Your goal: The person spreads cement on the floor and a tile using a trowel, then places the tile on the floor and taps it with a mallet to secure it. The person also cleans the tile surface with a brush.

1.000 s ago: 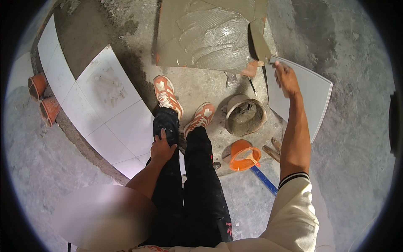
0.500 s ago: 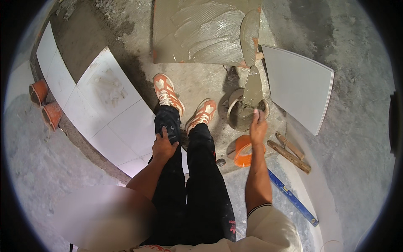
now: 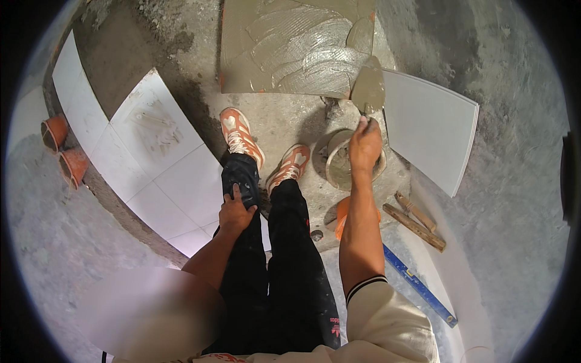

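My right hand (image 3: 366, 145) grips the handle of a trowel (image 3: 368, 91). The wet, mortar-coated blade points away from me, at the near right corner of a large tile (image 3: 296, 51) spread with grey ridged mortar. Beneath my right hand stands a round bucket (image 3: 331, 172) with mortar inside, partly hidden by the hand and forearm. My left hand (image 3: 236, 212) rests on my left knee, fingers apart and holding nothing.
White tiles (image 3: 163, 172) are laid at the left, with two orange buckets (image 3: 72, 166) beyond. Stacked white tiles (image 3: 430, 124) lean at the right. Nearer are an orange round object (image 3: 342, 213), a wooden piece (image 3: 414, 227) and a blue spirit level (image 3: 419, 284).
My right hand has moved the trowel up and away from the bucket to the tile's near right corner. Mortar along the tile's right edge looks flattened. My left hand stays on the knee.
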{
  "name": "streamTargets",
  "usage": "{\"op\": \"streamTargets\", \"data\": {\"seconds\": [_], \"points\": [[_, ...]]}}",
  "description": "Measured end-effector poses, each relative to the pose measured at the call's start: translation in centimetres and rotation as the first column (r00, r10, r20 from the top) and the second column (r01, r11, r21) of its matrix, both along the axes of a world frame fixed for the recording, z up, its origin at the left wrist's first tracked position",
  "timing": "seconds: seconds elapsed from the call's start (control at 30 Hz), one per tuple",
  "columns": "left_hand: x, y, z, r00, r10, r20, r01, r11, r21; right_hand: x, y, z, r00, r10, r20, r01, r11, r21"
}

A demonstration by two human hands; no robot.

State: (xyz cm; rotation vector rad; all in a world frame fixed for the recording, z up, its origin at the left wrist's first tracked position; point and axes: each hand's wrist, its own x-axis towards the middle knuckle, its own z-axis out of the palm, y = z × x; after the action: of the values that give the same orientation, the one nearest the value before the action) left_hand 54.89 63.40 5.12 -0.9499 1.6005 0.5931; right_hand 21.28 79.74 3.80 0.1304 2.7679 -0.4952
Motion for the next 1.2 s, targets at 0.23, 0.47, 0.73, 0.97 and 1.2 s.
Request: {"op": "streamTargets", "data": {"seconds": [0.23, 0.47, 0.73, 0.97, 1.2], "points": [[0.4, -0.1, -0.3, 1.000, -0.001, -0.019, 0.001, 1.000, 0.007, 0.8, 3.0, -2.1, 0.960, -0.094, 0.265, 0.147, 0.972, -0.185], [0.0, -0.3, 0.0, 0.999, -0.011, -0.047, 0.012, 1.000, 0.004, 6.8, 4.3, -5.1, 0.986, -0.161, 0.049, 0.168, 0.938, -0.302], [-0.3, -0.1, 0.2, 0.998, -0.020, -0.051, 0.020, 1.000, -0.014, 13.9, 4.9, -5.7, 0.959, -0.269, 0.092, 0.284, 0.904, -0.319], [0.0, 0.0, -0.1, 0.999, -0.028, -0.045, 0.027, 1.000, -0.012, 14.8, 4.1, -6.7, 0.994, -0.076, -0.075, 0.050, 0.951, -0.304], [-0.2, -0.1, 0.0, 0.999, 0.003, -0.035, -0.003, 1.000, -0.016, 10.6, 0.6, -3.1, 0.930, -0.216, 0.298, 0.336, 0.827, -0.450]]}}
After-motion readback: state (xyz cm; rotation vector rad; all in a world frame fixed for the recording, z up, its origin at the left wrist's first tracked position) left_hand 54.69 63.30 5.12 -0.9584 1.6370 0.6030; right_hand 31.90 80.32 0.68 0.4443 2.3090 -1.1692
